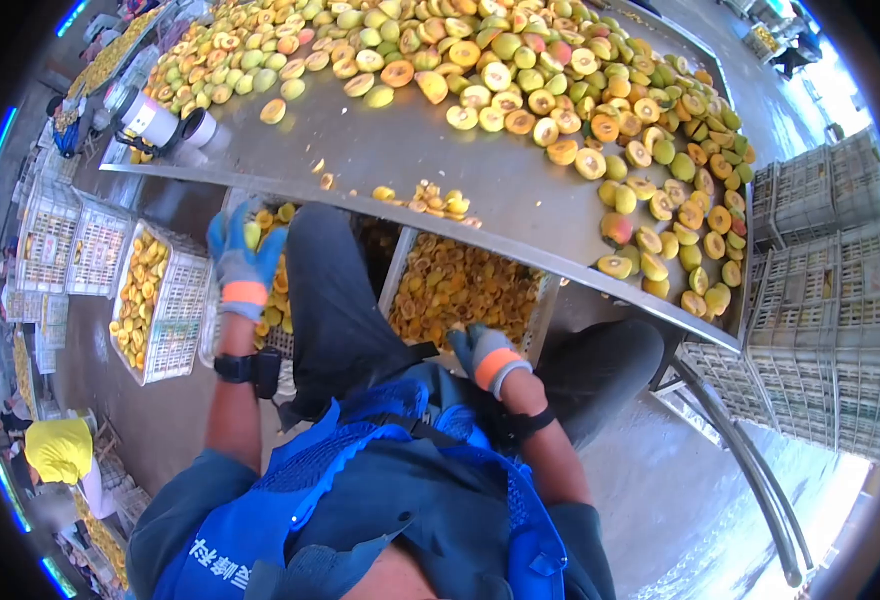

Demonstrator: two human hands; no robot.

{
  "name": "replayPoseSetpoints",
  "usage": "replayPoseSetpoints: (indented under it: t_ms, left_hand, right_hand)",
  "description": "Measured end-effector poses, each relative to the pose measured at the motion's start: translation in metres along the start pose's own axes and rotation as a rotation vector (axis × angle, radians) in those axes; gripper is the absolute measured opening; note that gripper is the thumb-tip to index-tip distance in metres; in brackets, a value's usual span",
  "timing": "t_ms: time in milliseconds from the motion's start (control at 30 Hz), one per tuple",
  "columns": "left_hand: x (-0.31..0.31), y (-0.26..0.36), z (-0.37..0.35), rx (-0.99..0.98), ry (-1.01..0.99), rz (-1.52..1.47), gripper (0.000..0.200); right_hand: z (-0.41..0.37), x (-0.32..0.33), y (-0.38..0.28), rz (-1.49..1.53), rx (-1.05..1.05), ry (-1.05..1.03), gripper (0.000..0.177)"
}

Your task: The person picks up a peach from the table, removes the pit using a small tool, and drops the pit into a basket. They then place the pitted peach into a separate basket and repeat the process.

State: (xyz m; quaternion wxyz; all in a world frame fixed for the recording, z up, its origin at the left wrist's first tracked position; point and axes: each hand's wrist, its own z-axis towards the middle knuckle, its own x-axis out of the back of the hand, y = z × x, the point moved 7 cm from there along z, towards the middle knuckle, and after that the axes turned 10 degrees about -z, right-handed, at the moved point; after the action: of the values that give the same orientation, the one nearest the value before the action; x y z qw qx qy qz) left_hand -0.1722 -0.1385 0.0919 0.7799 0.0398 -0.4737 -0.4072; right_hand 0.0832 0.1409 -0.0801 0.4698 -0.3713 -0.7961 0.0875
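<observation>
On the metal surface (360, 150), cut fruit (500, 75) is heaped along the far side and around the right end, with many pieces turned cut face up. A few small scraps (440, 200) are scattered at the near edge, and a white lidded container (150, 118) is set near the left end.

Below the near edge, toward its left, the gloved left hand (245, 255) is held over a crate (207, 325) in which yellow pieces are seen. Its fingers are spread wide, and a green-yellow piece (252, 235) is seen between thumb and fingers; whether it is gripped or let go cannot be told. Below the middle of the same edge, the gloved right hand (485, 350) is held narrow, with fingers curled, at the near side of a crate (400, 272) filled with brownish-orange pieces (460, 285). What, if anything, is held there cannot be told.

The step in hand is judged to be the setting down of pieces into the crates below the surface. For the left hand, a clean release within the crate walls is called for; for the right, clearance of the crate rim and the surface's underside.
</observation>
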Motion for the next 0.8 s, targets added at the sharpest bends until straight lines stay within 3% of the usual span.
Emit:
replayPoseSetpoints:
  t_ms: [67, 133, 267, 333, 400, 500, 600, 633, 733, 800]
  left_hand:
    - [0.006, -0.007, 0.010, -0.072, 0.040, 0.129, 0.045]
    - [-0.020, 0.019, 0.025, -0.051, -0.103, -0.103, 0.040]
    - [-0.128, 0.088, 0.074, 0.021, -0.377, -0.460, 0.035]
    - [-0.200, 0.103, 0.099, -0.018, -0.381, -0.501, 0.039]
    - [-0.266, 0.102, 0.126, 0.038, -0.302, -0.367, 0.047]
    - [-0.352, 0.078, 0.137, 0.263, -0.503, -0.187, 0.058]
    - [-0.349, 0.088, 0.132, 0.204, -0.427, -0.239, 0.058]
    - [-0.349, 0.086, 0.127, 0.265, -0.454, -0.342, 0.049]
    - [-0.332, 0.086, 0.108, 0.320, -0.412, -0.687, 0.041]
    - [-0.292, 0.110, 0.100, 0.296, -0.466, -0.836, 0.038]
  right_hand:
    - [-0.004, 0.004, -0.006, -0.001, 0.033, 0.015, 0.055]
    - [-0.006, 0.006, -0.006, 0.029, 0.033, 0.064, 0.050]
    - [-0.010, 0.024, -0.003, 0.195, 0.077, 0.163, 0.044]
    - [-0.010, 0.034, 0.005, 0.237, 0.064, 0.177, 0.043]
    - [-0.010, 0.030, 0.018, 0.256, 0.049, 0.191, 0.041]
    - [-0.016, 0.032, 0.029, 0.266, -0.004, 0.206, 0.036]
    - [-0.011, 0.025, 0.038, 0.358, 0.050, 0.265, 0.050]
    - [-0.009, 0.031, 0.034, 0.306, 0.042, 0.281, 0.042]
    - [-0.005, 0.060, 0.017, 0.598, 0.117, 0.348, 0.032]
    - [-0.003, 0.093, 0.003, 0.591, 0.306, 0.633, 0.024]
